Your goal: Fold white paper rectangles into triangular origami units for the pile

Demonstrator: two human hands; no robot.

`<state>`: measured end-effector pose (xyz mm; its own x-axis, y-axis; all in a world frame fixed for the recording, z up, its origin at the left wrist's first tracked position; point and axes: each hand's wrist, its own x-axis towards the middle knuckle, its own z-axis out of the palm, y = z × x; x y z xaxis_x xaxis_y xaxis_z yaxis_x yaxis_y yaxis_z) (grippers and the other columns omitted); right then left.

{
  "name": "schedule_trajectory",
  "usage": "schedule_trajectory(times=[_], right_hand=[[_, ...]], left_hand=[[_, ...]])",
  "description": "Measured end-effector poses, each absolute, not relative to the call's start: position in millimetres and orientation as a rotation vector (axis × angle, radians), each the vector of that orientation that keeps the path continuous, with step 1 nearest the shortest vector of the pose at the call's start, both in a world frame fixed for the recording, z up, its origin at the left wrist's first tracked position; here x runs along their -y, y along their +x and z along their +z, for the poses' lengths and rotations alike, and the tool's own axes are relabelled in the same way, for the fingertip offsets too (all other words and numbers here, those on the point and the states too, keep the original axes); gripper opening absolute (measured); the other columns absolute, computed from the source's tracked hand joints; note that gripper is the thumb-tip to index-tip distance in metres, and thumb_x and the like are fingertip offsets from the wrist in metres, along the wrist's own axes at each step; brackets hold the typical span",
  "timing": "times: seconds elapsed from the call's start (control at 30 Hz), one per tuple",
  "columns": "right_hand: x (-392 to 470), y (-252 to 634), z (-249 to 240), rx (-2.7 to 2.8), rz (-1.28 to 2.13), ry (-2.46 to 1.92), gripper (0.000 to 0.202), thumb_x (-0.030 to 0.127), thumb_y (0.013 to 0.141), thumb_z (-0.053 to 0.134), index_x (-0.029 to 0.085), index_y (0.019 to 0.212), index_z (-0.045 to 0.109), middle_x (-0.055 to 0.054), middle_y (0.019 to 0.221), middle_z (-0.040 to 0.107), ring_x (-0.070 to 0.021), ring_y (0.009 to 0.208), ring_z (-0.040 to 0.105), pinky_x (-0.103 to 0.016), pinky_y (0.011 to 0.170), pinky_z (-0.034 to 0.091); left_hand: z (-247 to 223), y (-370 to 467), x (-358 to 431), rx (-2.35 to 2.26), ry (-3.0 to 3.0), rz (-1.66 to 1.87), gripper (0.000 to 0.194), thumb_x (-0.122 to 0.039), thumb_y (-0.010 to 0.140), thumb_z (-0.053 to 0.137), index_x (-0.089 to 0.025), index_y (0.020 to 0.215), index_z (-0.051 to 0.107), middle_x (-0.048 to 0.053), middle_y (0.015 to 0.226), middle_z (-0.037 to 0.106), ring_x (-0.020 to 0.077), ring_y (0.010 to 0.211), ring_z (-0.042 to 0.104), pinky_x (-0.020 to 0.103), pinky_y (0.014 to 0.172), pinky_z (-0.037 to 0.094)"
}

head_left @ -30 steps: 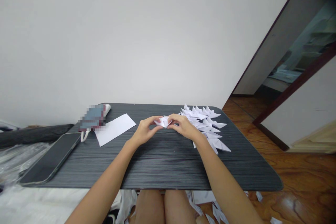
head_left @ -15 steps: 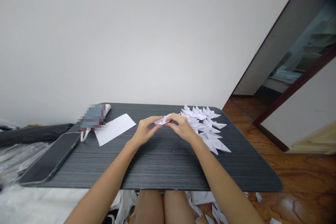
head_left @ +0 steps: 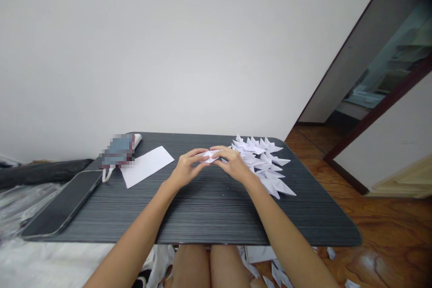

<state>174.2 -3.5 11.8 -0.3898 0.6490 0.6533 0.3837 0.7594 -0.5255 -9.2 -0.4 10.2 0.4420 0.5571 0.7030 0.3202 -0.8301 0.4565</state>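
Between my two hands, above the middle of the dark table (head_left: 209, 216), is a small folded white paper boat (head_left: 209, 156). My left hand (head_left: 185, 166) pinches its left end with thumb and fingers. On the right end, my right hand (head_left: 232, 162) grips it the same way, its fingers lying over part of the paper. Just right of my right hand lies a pile of finished white paper boats (head_left: 266, 162) with pointed tips. A flat white sheet of paper (head_left: 148, 166) rests on the table to the left of my left hand.
A phone (head_left: 64, 202) lies along the table's left edge, with a white cable (head_left: 107, 174) near it. Behind that sits a blurred-out packet (head_left: 118, 150). White paper pieces (head_left: 276, 274) are scattered on the floor below. A wall rises behind the table.
My fingers have shifted on the paper boat, and its folded middle now faces up more flatly between both hands. The pile and the loose sheet stay in place.
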Motion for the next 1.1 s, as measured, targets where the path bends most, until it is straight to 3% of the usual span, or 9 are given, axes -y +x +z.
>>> schedule_trajectory(times=[0.17,0.4,0.57,0.8,0.93,1.1], right_hand=[[5.1,173.3,15.8,2.022,0.341,-0.749,0.008,0.017,0.074,0.055,0.018,0.077,0.062,-0.007,0.098,0.059,-0.0151,0.091,0.055,-0.029,0.081,0.043],[5.2,165.4,16.6,1.801,0.59,-0.866,0.01,0.025,0.07,0.059,0.016,0.069,0.06,-0.005,0.074,0.062,-0.0158,0.073,0.058,-0.028,0.068,0.046],[4.1,158.9,14.8,1.551,0.875,-0.908,0.022,0.027,0.064,0.062,0.018,0.08,0.049,0.002,0.063,0.058,-0.0122,0.057,0.057,-0.025,0.057,0.046],[1.2,154.7,10.8,1.398,1.058,-0.877,0.038,0.021,0.057,0.065,0.019,0.089,0.046,0.003,0.064,0.06,-0.011,0.055,0.059,-0.024,0.057,0.047],[-1.5,154.0,6.3,1.334,1.16,-0.931,0.023,0.027,0.061,0.063,0.013,0.078,0.057,-0.002,0.059,0.062,-0.0121,0.051,0.058,-0.023,0.05,0.044],[-7.0,157.3,3.1,1.246,1.255,-0.886,0.026,0.034,0.063,0.062,0.011,0.073,0.06,-0.004,0.055,0.063,-0.0144,0.05,0.059,-0.023,0.046,0.041]], left_hand=[[11.2,-9.4,1.4,-0.792,2.448,1.36,0.016,-0.023,0.076,0.053,-0.016,0.086,0.064,0.01,0.099,0.06,0.0166,0.091,0.056,0.03,0.078,0.045],[13.7,-4.1,5.8,-0.949,2.094,1.359,0.019,-0.03,0.074,0.055,-0.016,0.08,0.065,0.007,0.087,0.065,0.0166,0.081,0.059,0.027,0.072,0.046],[13.5,0.2,4.5,-1.004,1.768,1.341,0.048,-0.034,0.068,0.06,-0.013,0.11,0.051,0.008,0.086,0.066,0.0163,0.073,0.061,0.025,0.064,0.047],[14.4,-4.1,-0.6,-1.105,1.652,1.112,0.032,-0.036,0.063,0.063,-0.009,0.081,0.066,0.007,0.071,0.068,0.0193,0.067,0.061,0.027,0.062,0.047],[12.9,-5.7,-1.9,-1.182,1.67,1.14,0.03,-0.034,0.062,0.063,-0.009,0.077,0.067,0.007,0.067,0.067,0.0194,0.064,0.061,0.027,0.061,0.047],[10.5,-2.7,-4.1,-1.039,1.503,1.167,0.031,-0.035,0.065,0.061,-0.007,0.08,0.065,0.008,0.077,0.068,0.0201,0.07,0.063,0.033,0.07,0.05]])
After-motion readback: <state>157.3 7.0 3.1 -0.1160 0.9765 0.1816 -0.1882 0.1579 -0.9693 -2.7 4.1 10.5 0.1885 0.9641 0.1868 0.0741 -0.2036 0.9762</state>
